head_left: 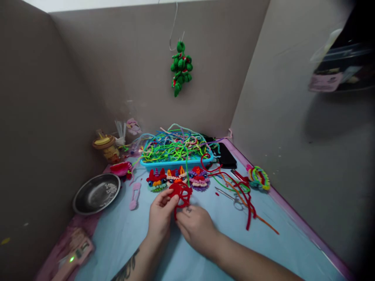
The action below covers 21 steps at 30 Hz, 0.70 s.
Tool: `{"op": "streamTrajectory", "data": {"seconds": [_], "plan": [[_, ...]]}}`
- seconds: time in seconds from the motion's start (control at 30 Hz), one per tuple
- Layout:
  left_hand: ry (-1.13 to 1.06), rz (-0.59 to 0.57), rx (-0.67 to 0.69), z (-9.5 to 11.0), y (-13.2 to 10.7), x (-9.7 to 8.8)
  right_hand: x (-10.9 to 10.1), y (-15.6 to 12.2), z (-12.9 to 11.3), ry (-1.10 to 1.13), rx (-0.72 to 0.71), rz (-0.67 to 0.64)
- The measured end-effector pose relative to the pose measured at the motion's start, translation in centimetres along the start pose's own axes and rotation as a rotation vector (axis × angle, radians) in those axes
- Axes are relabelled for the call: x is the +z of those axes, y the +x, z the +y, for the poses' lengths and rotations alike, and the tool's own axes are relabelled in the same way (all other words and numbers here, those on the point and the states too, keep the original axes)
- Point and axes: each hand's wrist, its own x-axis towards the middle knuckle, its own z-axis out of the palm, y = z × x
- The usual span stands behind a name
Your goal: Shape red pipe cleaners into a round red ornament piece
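My left hand (160,212) pinches the left side of a red pipe-cleaner shape (181,193) made of loops, held just above the light blue table (287,249). Beside it, my right hand (195,228) grips the lower strand of the same red piece, fingers closed round it. Just behind the hands lie three finished fuzzy figures in a row: a red one (156,179), an orange and red one (176,175) and a purple and red one (199,177).
A blue tray (175,162) heaped with coloured pipe cleaners stands at the back. Loose red, green and orange strands (243,191) and scissors (231,195) lie right. A metal bowl (96,193) sits left. A green ornament (181,68) hangs on the wall.
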Motion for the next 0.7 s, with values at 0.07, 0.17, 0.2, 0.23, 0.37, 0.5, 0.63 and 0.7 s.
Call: {"op": "streamTrajectory", "data": {"seconds": [0.07,0.17,0.2,0.23,0.37,0.5,0.63,0.7], "plan": [[-0.013,-0.027,-0.035,0.1,-0.3,0.2,0.1,-0.1,-0.3,-0.009,-0.093,-0.027],[0.001,-0.067,-0.064,0.2,-0.5,0.2,0.1,-0.3,-0.8,-0.004,-0.206,-0.097],[0.011,-0.076,-0.061,0.3,-0.5,0.2,0.0,-0.3,-0.8,0.005,-0.236,-0.115],[0.023,-0.08,-0.053,0.3,-0.4,0.2,-0.2,-0.3,-0.8,0.023,-0.261,-0.128],[0.05,-0.066,-0.003,0.5,0.0,0.0,-1.6,-0.3,-0.1,0.185,-0.283,-0.067],[0.07,-0.079,0.033,0.4,0.2,-0.2,-2.6,-0.3,1.4,0.341,-0.102,0.283],[0.092,-0.129,0.025,0.3,0.1,-0.2,-2.8,0.0,2.5,0.243,0.097,0.415],[0.11,-0.157,0.025,0.3,0.0,-0.2,-2.7,0.2,2.7,0.242,0.118,0.38]]}}
